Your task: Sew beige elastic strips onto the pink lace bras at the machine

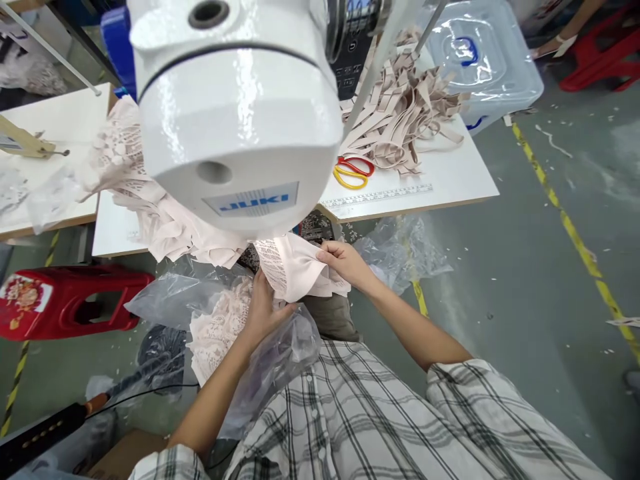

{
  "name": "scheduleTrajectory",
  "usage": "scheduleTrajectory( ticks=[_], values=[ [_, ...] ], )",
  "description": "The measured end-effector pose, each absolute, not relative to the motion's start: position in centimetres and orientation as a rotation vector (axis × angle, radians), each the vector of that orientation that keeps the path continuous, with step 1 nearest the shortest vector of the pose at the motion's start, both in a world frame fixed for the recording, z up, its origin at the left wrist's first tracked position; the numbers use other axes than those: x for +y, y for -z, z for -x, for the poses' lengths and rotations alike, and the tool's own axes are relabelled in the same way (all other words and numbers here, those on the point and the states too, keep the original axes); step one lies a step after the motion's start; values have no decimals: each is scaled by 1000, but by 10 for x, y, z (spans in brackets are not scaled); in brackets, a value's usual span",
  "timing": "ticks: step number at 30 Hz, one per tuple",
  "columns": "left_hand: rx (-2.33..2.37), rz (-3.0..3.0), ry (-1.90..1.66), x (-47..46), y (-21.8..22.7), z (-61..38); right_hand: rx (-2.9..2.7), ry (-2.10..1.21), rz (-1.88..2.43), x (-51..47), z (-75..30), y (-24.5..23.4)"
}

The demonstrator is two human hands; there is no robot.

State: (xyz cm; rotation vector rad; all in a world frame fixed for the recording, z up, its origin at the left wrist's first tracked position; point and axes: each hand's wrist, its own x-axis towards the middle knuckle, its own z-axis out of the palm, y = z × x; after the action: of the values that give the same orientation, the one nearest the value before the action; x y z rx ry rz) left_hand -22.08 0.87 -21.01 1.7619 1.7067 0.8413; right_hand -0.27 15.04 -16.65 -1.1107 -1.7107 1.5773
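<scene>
Right hand (345, 263): centre of frame, closed in a narrow pinch on the upper right edge of a pale pink fabric piece with a lace border (295, 267).
Left hand (263, 307): just below it, fingers curled on the lower edge of the same piece.
Fabric piece: held in the air under the glossy white sewing machine head (235, 113), in front of the edge of the white table (450, 177).
Lower centre: clear plastic bag (280, 353) on the lap, with more cream lace pieces (220, 327) inside.
Left of centre: heap of pale lace pieces (150, 200) on the table.
Upper right: tangle of beige elastic strips (400, 113); beside it, 2 scissors with red and yellow handles (353, 172).
Progress: probably a single piece in hand, not yet laid flat; many pieces left in the bag; needle area hidden.
</scene>
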Motion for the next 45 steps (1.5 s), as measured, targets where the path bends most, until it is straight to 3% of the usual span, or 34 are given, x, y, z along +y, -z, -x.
scheduleTrajectory(
  ticks=[7,15,20,26,28,32,36,39,42,45],
  values=[
    [1812,-1809,-785,20,236,221,-1670,-1577,1081,144,-5,161],
    [1938,-1806,-829,12,204,286,-1827,-1376,1111,151,-19,156],
    [2044,-1934,-874,22,205,258,-1914,-1167,1486,164,-87,168],
    [1571,-2020,-439,18,223,211,-2369,-672,2054,173,-152,208],
    [1632,-1922,-428,5,218,229,-2412,-663,1930,168,-133,221],
    [2178,-1650,-430,-47,196,296,-2651,-790,1375,152,-55,256],
    [2433,-1226,249,-109,186,329,-2804,-797,1193,131,0,298],
    [2272,-1072,387,-136,195,322,-2722,-743,1332,126,14,315],
    [2257,-1113,345,-146,193,312,-2676,-772,1372,127,21,297],
    [2268,-1224,181,-141,157,298,-2547,-924,1238,117,39,242]
  ],
)
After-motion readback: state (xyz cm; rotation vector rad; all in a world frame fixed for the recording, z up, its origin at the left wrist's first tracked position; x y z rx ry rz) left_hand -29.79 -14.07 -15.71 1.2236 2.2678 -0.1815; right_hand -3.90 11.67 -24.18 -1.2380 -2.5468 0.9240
